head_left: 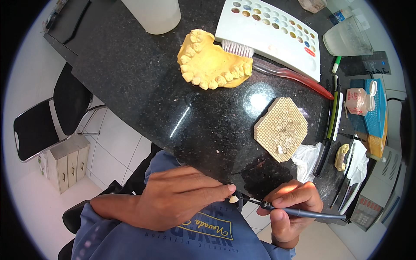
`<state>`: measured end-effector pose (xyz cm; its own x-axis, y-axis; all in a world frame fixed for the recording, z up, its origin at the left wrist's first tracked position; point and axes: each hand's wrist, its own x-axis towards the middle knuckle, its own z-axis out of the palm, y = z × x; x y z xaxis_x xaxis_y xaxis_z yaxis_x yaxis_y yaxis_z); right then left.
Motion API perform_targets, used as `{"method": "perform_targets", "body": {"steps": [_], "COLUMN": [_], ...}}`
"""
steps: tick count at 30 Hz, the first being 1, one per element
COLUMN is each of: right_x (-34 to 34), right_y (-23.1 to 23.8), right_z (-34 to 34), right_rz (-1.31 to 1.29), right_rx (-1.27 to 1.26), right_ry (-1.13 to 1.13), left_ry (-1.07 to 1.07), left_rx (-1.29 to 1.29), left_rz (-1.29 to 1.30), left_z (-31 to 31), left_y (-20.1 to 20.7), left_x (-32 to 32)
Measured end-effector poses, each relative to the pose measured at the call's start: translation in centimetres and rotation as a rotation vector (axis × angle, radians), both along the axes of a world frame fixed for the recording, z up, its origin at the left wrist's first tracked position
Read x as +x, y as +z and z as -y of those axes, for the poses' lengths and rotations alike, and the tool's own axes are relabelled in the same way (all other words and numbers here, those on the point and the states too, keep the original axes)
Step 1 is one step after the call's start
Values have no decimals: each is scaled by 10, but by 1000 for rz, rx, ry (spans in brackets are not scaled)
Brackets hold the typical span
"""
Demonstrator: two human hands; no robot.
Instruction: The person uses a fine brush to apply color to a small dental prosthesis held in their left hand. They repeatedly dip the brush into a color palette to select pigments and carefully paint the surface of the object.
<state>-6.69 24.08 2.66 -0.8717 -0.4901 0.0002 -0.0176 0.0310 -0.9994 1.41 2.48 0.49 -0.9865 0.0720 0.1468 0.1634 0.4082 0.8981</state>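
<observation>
My right hand (pixel 294 208) pinches a fine brush (pixel 312 212) with a grey-blue handle and a black collar. Its thin tip points left, toward a small cream-coloured dental crown (pixel 234 199). At the crown sits my left hand (pixel 177 197), fingers closed together and the index fingertip just above the crown; its thumb is hidden. Both hands are in front of my body, near the edge of the dark table. Beyond them lies a yellowish honeycomb firing tray (pixel 277 123) with pegs and small white pieces on it. A yellow plaster dental cast (pixel 203 71) stands farther back.
A toothbrush (pixel 299 80) with a clear-red handle lies beside a white paint palette (pixel 260 41). A whitish cup (pixel 154 15) is at the back. On the right are a glass (pixel 346 39), crumpled tissue (pixel 307 160), a small bottle (pixel 357 102) and slim brushes.
</observation>
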Motion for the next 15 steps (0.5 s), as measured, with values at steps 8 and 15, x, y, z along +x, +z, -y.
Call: {"method": "perform_targets", "body": {"steps": [8,15], "right_x": [1,0], "right_y": [-1,-2], "right_z": [1,1], "right_rz": [-73,-73], "right_rx": [109,96], "right_ry": [9,15], "left_ry": [-6,-14], "left_rx": [-19,-11], "left_rz": [24,26], "left_z": [0,1], "left_y": [2,2], "left_x": [0,-1]}}
